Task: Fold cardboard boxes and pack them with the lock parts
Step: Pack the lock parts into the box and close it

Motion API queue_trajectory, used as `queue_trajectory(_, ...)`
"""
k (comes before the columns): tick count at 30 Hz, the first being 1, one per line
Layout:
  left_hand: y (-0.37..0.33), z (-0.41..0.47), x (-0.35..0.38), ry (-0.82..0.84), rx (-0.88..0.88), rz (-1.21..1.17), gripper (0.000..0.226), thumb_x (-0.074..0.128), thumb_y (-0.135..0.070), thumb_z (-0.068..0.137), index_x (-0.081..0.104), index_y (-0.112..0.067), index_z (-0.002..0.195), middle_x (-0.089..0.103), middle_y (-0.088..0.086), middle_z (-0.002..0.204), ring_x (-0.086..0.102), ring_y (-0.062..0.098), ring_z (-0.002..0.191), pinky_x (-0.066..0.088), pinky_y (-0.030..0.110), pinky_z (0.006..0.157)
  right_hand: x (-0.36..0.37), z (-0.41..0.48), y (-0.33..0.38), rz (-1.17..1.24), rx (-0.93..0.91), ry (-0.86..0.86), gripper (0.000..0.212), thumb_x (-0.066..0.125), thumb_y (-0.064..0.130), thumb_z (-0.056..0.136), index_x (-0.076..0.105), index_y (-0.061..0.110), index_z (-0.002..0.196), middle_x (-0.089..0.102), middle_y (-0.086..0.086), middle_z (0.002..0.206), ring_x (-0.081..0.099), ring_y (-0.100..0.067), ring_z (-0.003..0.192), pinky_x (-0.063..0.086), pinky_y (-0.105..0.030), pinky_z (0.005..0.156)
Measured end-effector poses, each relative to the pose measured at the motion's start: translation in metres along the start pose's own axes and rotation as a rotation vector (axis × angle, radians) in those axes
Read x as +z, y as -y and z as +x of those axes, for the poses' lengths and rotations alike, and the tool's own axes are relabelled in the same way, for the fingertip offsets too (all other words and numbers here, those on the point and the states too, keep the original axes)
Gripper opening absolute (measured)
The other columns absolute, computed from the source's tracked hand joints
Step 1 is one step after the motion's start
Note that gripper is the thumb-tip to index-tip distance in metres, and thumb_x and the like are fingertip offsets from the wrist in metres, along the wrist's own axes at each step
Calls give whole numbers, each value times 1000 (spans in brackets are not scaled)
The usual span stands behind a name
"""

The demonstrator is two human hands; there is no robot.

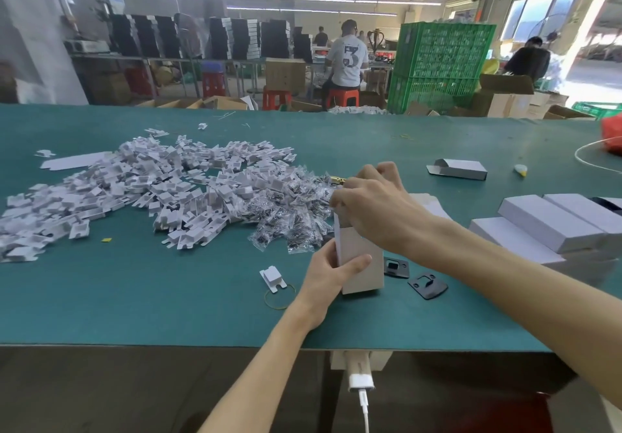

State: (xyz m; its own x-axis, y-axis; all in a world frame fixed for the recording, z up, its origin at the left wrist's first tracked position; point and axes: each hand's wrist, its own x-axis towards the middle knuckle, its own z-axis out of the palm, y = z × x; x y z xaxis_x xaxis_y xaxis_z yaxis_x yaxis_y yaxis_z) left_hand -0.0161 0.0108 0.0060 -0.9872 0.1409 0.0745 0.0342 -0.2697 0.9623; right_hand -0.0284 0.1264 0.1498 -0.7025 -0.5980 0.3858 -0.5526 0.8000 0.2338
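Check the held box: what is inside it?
Nothing inside shows: the right hand covers the top of the box, which the left hand grips. A gold part shows just beyond that hand.

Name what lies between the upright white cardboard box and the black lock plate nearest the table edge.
A second black lock plate, flat beside the box, in the head view.

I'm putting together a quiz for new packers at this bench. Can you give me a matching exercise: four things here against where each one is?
Things
1. upright white box
2. black plates
3. heap of white card inserts
4. closed white boxes

Places
A. piled at the right end of the green mat
B. flat on the mat, just right of the upright box
C. gripped by the left hand
D. spread over the mat's left half

Pairs: 1-C, 2-B, 3-D, 4-A
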Motion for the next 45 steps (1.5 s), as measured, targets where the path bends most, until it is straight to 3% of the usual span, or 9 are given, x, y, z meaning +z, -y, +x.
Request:
queue_trajectory(5,0,0,0,-13,10,44,31,82,-19,89,67,-15,116,79,-5,102,73,6,94,54,16,74,10,29,34,64,-48,59,27,54,13,100,65,25,121,64,4,120,52,-21,112,24,-39,103)
queue_trajectory(8,0,0,0,-47,8,-19,33,82,-19,89,67,-16,118,79,-3,106,74,10,99,56,19,76,14,38,34,156,-32,15,33,54,13,101,60,24,132,58,1,133,53,-20,116,29,-39,106)
queue_trajectory(13,4,5,-3,-172,-34,-173,38,79,-19,92,63,-13,126,76,5,120,72,23,111,61,31,85,21,27,-23,377,330,-150,26,51,3,98,63,7,121,65,-13,119,61,-32,104,49,-44,89)
queue_trajectory(17,5,8,-3,-161,-42,-146,39,79,-18,91,62,-16,126,76,3,119,73,19,106,61,30,81,57,-22,-60,404,462,299,27,69,23,95,65,10,118,68,-10,117,59,-20,96,42,-26,80)
queue_trajectory(21,6,10,-2,-171,-39,-128,38,79,-17,91,62,-13,125,76,5,118,74,22,107,61,33,85,85,-59,-61,401,399,523,54,77,44,86,60,15,128,54,-5,117,55,-21,108,45,-30,92)
queue_trajectory(28,6,7,0,-171,-15,-103,37,79,-17,91,63,-12,124,76,6,117,74,21,107,61,35,88,95,-77,-58,335,284,477,45,65,44,95,59,21,133,50,-3,121,47,-22,116,43,-38,102)
queue_trajectory(34,4,5,1,-157,-4,-66,39,80,-18,90,63,-14,125,76,4,117,74,18,106,60,31,84,85,-77,-55,121,172,402,25,45,31,104,55,15,120,65,-4,105,64,-25,92,54,-39,77)
queue_trajectory(39,5,4,0,-148,2,-29,40,82,-19,88,64,-17,124,77,2,117,73,18,108,60,32,86,85,-78,-61,161,257,371,14,45,20,103,54,10,101,62,-6,94,61,-31,83,50,-41,71)
queue_trajectory(45,5,3,-1,-130,-4,3,45,82,-22,88,63,-16,128,75,4,121,72,21,111,60,40,94,88,-81,-70,356,417,276,14,61,19,99,69,13,109,60,-4,107,60,-30,99,51,-46,87)
